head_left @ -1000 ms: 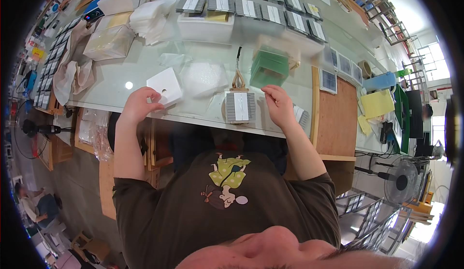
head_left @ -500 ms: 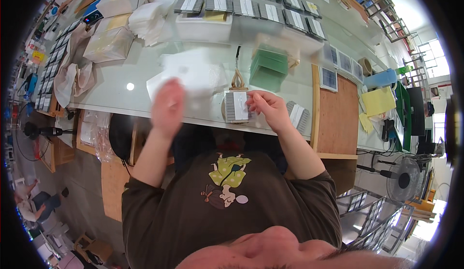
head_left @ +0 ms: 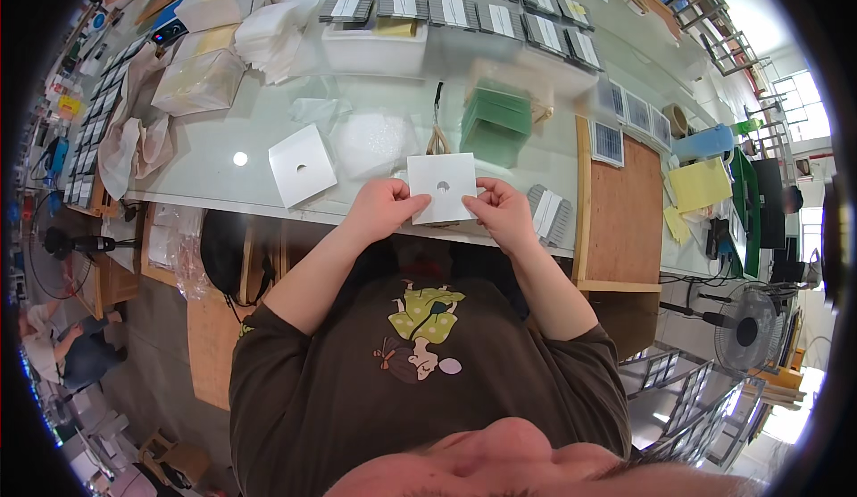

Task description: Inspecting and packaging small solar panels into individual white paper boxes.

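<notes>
Between my two hands is a white square card (head_left: 456, 169) with a small round cut-out in its middle. My left hand (head_left: 386, 209) pinches its lower left edge, and my right hand (head_left: 503, 210) pinches the right edge. The card lies over the spot at the table's front edge where a stack of grey striped panels was visible; it now hides most of that stack. To the left is another white card (head_left: 300, 178) with the same cut-out, next to white foam sheets (head_left: 377, 143). A grey striped panel stack (head_left: 549, 211) lies right of my right hand.
Behind the card are a brown-handled tool (head_left: 437, 143) and a green block of plates (head_left: 494, 127). Panel stacks (head_left: 453, 12) line the far side, some on a white box (head_left: 375, 49). A wooden board (head_left: 622, 216) is at right, wrapped boxes (head_left: 198, 70) at left.
My left hand has come from the left to the middle with the white card. Both hands now hold it over the panel stack, and a second card is left lying at left.
</notes>
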`<state>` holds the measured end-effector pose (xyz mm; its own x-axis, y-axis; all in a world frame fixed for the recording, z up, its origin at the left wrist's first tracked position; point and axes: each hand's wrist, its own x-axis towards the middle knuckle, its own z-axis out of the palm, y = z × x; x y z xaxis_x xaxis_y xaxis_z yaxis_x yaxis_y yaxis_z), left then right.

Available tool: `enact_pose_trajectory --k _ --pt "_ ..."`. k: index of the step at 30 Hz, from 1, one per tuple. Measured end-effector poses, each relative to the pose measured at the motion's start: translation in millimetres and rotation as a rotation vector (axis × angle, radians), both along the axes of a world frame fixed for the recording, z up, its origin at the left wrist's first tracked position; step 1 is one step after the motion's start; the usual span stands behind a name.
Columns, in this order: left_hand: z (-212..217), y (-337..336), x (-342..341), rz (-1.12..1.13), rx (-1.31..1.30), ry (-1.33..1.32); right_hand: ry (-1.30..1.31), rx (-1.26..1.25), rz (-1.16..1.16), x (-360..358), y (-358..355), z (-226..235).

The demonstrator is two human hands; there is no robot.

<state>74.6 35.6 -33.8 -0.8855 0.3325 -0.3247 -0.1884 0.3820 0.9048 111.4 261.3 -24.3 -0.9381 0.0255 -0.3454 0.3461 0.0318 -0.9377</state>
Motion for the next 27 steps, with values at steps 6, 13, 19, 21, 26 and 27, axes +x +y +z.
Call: enact_pose_trajectory --k 6,13,19,21,26,27 --pt "-6 1 0 -0.003 -0.071 -0.014 0.072 0.089 -0.007 5 4 -18" --pt "-1 2 1 -0.006 -0.130 -0.020 0.084 0.224 -0.006 10 0 -12" --pt "20 8 9 0.008 -0.314 0.088 0.123 0.352 0.008 13 3 -12" --pt "5 6 14 -0.029 -0.272 0.445 0.437 0.555 0.103 18 8 -8" --pt "3 -2 6 -0.287 -0.126 1.010 1.104 1.052 0.546 14 27 4" --pt "6 -8 6 -0.325 -0.164 1.055 1.131 1.091 0.580 12 30 1"
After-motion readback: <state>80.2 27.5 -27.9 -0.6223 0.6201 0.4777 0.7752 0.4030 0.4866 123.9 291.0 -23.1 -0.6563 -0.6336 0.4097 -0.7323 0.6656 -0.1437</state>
